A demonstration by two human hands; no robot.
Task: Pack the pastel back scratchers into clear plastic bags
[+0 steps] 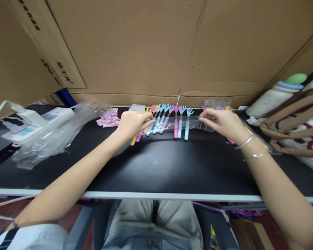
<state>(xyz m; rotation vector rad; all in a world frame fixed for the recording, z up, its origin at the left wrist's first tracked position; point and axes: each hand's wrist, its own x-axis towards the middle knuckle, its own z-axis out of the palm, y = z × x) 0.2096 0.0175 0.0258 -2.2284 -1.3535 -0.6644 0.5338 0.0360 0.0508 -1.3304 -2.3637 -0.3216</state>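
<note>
Between my hands stretches a clear plastic bag (169, 125), narrow and long, lying over part of a row of back scratchers (187, 129). These have small claw-shaped heads and pink, blue, yellow and purple handles. My left hand (135, 122) pinches the bag's left end above the leftmost handles, hiding some of them. At the bag's right end, my right hand (220, 122) has thumb and fingers pressed together on the plastic. More back scratchers in clear wrapping (229, 108) lie behind and under my right hand, mostly covered by it.
Pink printed cards (109, 118) lie in a pile left of my left hand. Farther left are crumpled clear plastic (59, 135) and a white power strip (36, 123). A white bottle (273, 95) and a bag with tan handles (302, 125) stand right. Cardboard (135, 48) walls the back.
</note>
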